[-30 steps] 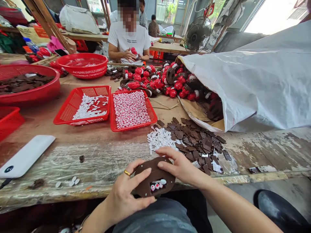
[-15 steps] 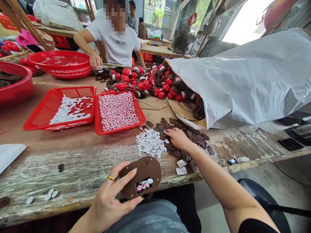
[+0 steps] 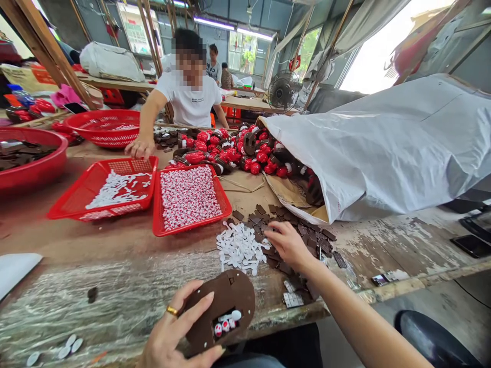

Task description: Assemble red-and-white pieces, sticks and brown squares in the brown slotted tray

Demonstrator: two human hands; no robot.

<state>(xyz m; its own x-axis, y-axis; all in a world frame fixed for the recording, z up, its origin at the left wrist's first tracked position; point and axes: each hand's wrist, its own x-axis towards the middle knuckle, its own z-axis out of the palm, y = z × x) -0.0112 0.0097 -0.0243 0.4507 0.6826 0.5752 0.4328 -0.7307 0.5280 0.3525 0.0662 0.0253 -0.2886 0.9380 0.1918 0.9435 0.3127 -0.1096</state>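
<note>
Here's the left hand (image 3: 174, 327) at the near side, wrapped around a brown oval base (image 3: 226, 291), fingers spread across its face and thumb along the near rim. The base is tilted at the near edge of the bench (image 3: 134, 286), its long axis slanting from near left to far right. In its near half there's a rectangular opening, with red-and-white balls (image 3: 225, 325) and a white spoon-shaped piece (image 3: 236, 315) showing inside!

Now look far right of that base: the heap of small brown plates (image 3: 314, 235), and the base's long axis points roughly that way. The right hand (image 3: 274, 230) is the nearer one by a long way, right over the heap's left side, while the left hand is well apart from it. Right fingers bent, tips close together; whether a plate is between them, I cannot tell.

Just left of those fingertips, the pile of white spoon-shaped pieces (image 3: 241, 248), sitting between the plates and the red basket (image 3: 226, 214). Beyond the plates, the mouth of the big white sack (image 3: 383, 153) opens leftward.
</note>
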